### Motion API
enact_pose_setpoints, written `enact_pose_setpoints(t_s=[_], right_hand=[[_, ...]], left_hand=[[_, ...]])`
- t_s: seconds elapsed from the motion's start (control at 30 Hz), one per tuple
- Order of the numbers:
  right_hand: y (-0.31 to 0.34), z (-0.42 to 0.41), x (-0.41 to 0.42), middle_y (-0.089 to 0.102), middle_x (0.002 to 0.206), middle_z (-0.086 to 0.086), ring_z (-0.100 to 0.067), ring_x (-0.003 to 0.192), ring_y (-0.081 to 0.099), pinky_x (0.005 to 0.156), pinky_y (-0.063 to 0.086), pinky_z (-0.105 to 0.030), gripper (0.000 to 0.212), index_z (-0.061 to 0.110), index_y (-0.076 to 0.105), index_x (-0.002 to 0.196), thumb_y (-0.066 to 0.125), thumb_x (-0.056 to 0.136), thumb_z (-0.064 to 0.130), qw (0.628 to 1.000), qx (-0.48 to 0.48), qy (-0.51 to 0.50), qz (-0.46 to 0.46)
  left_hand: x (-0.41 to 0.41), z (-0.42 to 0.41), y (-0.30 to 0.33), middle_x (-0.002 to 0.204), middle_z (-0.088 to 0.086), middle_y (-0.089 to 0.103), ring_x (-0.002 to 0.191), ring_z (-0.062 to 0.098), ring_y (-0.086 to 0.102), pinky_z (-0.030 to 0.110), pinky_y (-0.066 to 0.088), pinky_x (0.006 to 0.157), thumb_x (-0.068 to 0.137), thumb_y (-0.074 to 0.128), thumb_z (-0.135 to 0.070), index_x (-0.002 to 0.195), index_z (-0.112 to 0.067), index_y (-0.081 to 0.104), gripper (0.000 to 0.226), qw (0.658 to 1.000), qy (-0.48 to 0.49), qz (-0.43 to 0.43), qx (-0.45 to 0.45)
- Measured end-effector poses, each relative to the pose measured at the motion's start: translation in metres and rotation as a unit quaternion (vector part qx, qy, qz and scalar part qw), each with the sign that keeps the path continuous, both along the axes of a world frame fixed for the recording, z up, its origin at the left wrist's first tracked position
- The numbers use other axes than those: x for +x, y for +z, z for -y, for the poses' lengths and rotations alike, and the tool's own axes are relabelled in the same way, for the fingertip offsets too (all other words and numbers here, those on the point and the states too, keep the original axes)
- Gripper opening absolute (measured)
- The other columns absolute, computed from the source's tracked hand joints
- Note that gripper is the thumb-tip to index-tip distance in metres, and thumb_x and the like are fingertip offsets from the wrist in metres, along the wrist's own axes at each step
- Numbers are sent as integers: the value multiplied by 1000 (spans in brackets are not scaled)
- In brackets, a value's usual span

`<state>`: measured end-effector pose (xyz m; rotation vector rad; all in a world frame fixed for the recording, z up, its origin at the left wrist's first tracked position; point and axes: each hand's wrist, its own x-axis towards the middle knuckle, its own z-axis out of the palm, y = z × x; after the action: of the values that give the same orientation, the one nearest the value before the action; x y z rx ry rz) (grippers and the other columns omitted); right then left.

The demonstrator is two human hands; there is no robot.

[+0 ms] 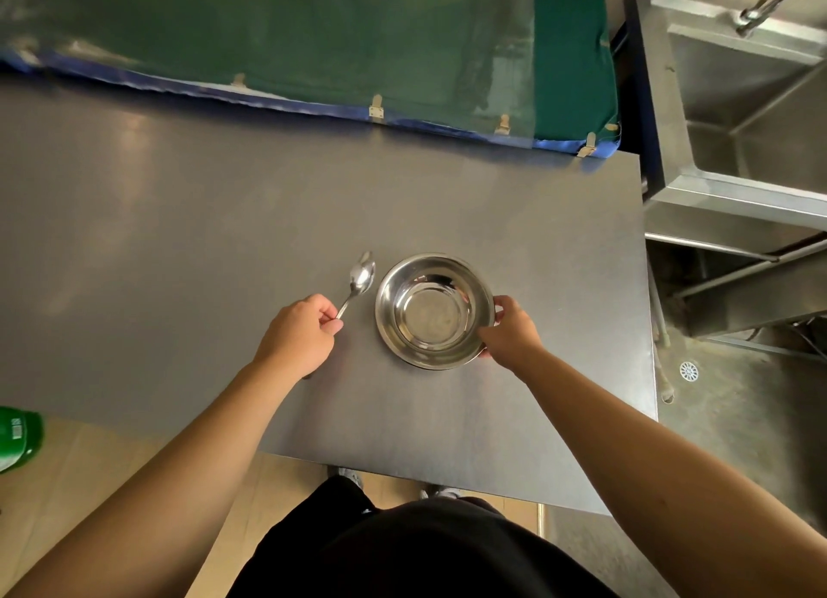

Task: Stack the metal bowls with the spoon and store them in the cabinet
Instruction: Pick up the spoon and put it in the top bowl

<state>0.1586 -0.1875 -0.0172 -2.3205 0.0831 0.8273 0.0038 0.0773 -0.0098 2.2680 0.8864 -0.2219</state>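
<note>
Showing: one metal bowl [435, 312], round, shiny, with a second rim edge beneath; one spoon [360, 280].
Worktop [179, 239]: grey, smooth, matte.
Left hand [299, 332]: pinching spoon handle.
Right hand [508, 329]: gripping bowl rim.
Surroundings: green cloth [313, 38] behind; steel sink [738, 105] right.

spoon [361, 280] left of bowl [435, 311] — both on table [179, 239], sink [752, 105] right

On the grey desk [179, 239], the left hand [297, 333] pinches the spoon [360, 280] handle; its head points to 12 o'clock. The right hand [508, 329] grips the bowl [434, 311] rim at 3 o'clock.
</note>
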Motion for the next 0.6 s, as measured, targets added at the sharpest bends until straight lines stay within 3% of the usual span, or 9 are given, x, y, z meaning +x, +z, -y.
enact_pose_setpoints(t_s=[0.07, 0.2, 0.37, 0.6], right_hand=[[0, -1, -3, 61, 92, 9, -23, 66, 74, 56, 61, -32, 54, 17, 51, 134, 65, 83, 6, 1000, 9, -5, -10], [-2, -2, -9, 62, 93, 6, -21, 63, 74, 67, 65, -41, 53, 17, 51, 133, 66, 83, 5, 999, 27, -19, -31], [-2, 0, -17, 63, 92, 4, -22, 65, 75, 66, 65, -40, 56, 16, 49, 136, 69, 84, 5, 998, 43, -32, -44], [-1, 3, -25, 62, 96, -1, -32, 75, 76, 73, 64, -46, 56, 15, 48, 136, 69, 85, 3, 996, 55, -47, -55]], left_hand=[[4, 5, 8, 85, -17, 61, 77, 6, 57, 20, 38, 62, 91, 66, -24, 89, -27, 61, 6, 999, -12, 18, -24], [16, 17, 17, 82, -16, 62, 74, -1, 55, 19, 38, 61, 89, 68, -24, 86, -29, 63, 7, 998, -44, 19, -47], [30, 34, 15, 80, -12, 63, 72, 4, 57, 22, 39, 60, 88, 68, -25, 82, -31, 62, 11, 993, -94, -35, -67], [47, 56, 4, 90, -6, 69, 87, 19, 66, 32, 53, 79, 87, 70, -27, 83, -29, 64, 7, 985, -134, -95, -50]])
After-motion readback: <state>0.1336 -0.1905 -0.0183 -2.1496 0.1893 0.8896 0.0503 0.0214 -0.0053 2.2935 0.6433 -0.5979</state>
